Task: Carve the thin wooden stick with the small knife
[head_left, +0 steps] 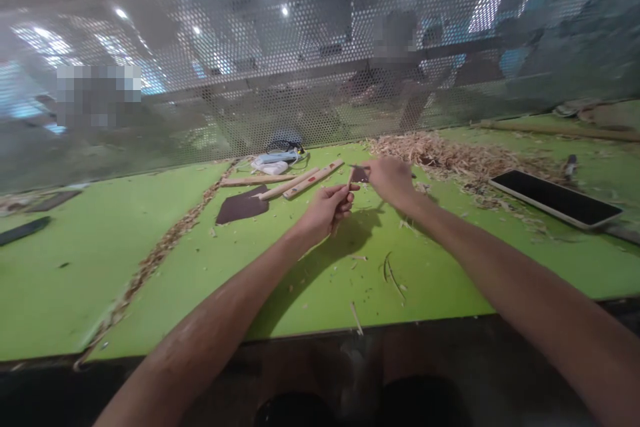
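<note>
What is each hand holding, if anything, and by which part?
The left hand holds a thin wooden stick, around its middle. The right hand seems to hold something dark, too blurred to name.

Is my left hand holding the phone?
No, the phone lies on the green table beside the shavings, while your left hand pinches a thin stick.

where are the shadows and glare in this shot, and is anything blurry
In the head view, a soft shadow falls on the green tabletop between the forearms; in the head view, bright light spots glare across the hazy perforated screen, where two patches are pixelated; in the head view, the right hand looks smeared, the left hand somewhat clearer.
</note>
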Demonstrator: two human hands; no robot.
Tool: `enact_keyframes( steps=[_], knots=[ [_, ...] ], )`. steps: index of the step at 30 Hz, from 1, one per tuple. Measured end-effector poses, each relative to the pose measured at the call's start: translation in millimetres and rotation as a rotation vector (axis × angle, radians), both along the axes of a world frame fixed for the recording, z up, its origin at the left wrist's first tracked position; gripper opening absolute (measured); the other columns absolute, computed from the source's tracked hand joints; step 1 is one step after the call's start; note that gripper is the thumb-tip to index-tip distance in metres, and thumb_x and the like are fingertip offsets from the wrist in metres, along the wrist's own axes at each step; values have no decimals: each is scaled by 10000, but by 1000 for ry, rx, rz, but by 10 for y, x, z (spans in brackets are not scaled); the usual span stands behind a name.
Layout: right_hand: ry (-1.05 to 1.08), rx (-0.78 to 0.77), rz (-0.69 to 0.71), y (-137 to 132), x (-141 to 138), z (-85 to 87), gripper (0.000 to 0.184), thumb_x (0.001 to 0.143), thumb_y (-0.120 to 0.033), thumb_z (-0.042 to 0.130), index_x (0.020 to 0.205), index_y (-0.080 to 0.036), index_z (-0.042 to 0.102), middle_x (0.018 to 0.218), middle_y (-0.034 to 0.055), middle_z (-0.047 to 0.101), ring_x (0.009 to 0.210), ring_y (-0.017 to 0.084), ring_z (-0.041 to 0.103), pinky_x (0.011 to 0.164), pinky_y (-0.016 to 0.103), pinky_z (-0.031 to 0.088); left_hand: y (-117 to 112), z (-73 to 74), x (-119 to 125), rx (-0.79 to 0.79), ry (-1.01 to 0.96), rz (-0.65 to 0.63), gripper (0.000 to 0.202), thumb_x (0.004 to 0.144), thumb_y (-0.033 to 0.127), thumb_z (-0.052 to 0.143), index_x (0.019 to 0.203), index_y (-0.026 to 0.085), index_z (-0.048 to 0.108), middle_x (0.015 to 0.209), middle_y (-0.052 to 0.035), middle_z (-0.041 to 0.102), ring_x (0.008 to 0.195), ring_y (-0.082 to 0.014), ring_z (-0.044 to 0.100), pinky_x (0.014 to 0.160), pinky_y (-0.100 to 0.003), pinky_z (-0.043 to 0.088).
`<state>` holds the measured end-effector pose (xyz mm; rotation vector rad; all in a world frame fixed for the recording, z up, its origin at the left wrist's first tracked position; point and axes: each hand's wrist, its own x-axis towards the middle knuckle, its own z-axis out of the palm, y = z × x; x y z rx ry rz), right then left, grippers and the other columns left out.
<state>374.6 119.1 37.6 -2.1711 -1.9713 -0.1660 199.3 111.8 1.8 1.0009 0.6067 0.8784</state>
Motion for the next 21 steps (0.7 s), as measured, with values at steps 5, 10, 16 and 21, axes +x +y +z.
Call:
enact_keyframes(
  steps=[5, 10, 16, 21],
  knots=[
    [-15, -28, 73, -29, -273, -147, 352, 1066, -131, 451, 1161, -96, 789, 1011, 198, 800, 945, 285, 727, 797, 342, 490, 15, -53, 11, 42, 5, 31, 127, 1007, 171, 696, 908, 92, 687, 677, 46, 490, 496, -27, 319, 443, -151, 205],
    [-24, -25, 36, 29, -243, -193, 425, 1078, -175, 395, 1225, -105, 788, 1083, 237, 795, 1031, 366, 739, 836, 402, 516, -16, -30, 68, 35, 33, 87, 163, 1008, 112, 658, 845, 103, 666, 663, 45, 492, 491, -28, 311, 456, -176, 183],
    [-31, 10, 20, 119, -190, -206, 463, 1075, -164, 363, 1230, -94, 793, 1093, 244, 796, 1043, 352, 735, 850, 411, 514, -4, -4, 56, 38, 46, 67, 106, 1004, 118, 668, 906, 87, 691, 674, 43, 492, 507, -30, 310, 465, -172, 201],
    [-12, -12, -91, 239, 42, -134, 466, 1099, -239, 397, 1194, -76, 824, 1082, 268, 793, 1021, 350, 743, 817, 410, 530, 6, -21, 35, 43, 61, 21, 104, 1008, 115, 654, 924, 78, 702, 666, 38, 503, 505, -34, 328, 464, -167, 228]
  ],
)
